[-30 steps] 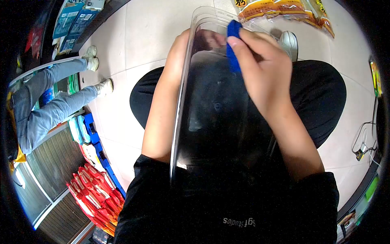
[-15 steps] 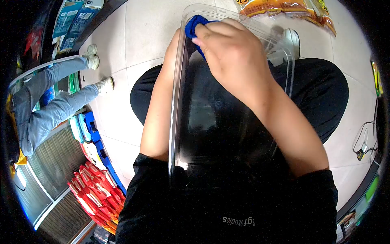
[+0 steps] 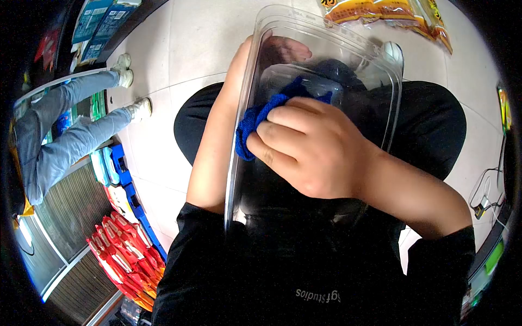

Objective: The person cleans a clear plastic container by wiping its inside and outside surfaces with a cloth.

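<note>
A clear plastic container (image 3: 396, 98) lies tilted across my lap, its open side facing me. My right hand (image 3: 310, 144) is inside it, fingers closed round a bunched blue cloth (image 3: 248, 133) that presses against the left inner wall. Through the transparent plastic I see my left hand (image 3: 285, 50) outside the container, by its far left corner. It supports the container from behind, palm toward the plastic and fingers partly stretched. Part of this hand is blurred by the wall.
Orange-yellow packaged bags (image 3: 386, 13) lie on the tiled floor ahead. Another person's legs (image 3: 81, 122) are at the left. Red packets (image 3: 122, 255) stand beside a blue rack (image 3: 136, 206). Cables (image 3: 484, 198) lie at the right.
My right hand has drawn the blue cloth from the far left corner toward me along the left wall. My left hand now shows through the plastic; the container has shifted slightly right.
</note>
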### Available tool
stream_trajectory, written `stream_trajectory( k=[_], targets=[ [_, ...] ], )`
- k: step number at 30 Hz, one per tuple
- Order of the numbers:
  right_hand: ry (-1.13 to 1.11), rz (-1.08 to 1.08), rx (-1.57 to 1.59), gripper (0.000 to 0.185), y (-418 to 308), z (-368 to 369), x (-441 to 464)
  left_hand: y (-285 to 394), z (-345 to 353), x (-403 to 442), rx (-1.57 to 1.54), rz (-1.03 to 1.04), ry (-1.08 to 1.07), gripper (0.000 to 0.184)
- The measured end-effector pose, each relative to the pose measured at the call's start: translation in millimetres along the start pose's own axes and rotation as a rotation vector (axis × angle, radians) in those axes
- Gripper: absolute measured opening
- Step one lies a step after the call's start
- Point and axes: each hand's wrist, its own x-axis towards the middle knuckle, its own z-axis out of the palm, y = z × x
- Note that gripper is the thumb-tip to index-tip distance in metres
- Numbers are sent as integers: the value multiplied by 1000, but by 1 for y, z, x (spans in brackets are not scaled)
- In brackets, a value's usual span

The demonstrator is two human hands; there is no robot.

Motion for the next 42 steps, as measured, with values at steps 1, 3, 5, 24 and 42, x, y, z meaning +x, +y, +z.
stream_trajectory(
  k=[1,3,5,24,42],
  targets=[
    [-2,3,-4,26,1,-2,-1,0,0,1,-6,-21,8,57],
    [9,-3,-196,27,11,-7,-1,-8,-8,7,-18,-37,14,55],
    [58,104,-419,28,33,-9,0,-20,-17,16,-238,-113,-15,48],
    [55,91,-833,27,66,-36,-9,-16,-17,19,206,233,-83,48],
    [521,360,-632,16,59,2,0,-32,-14,25,32,103,38,47]
  ],
)
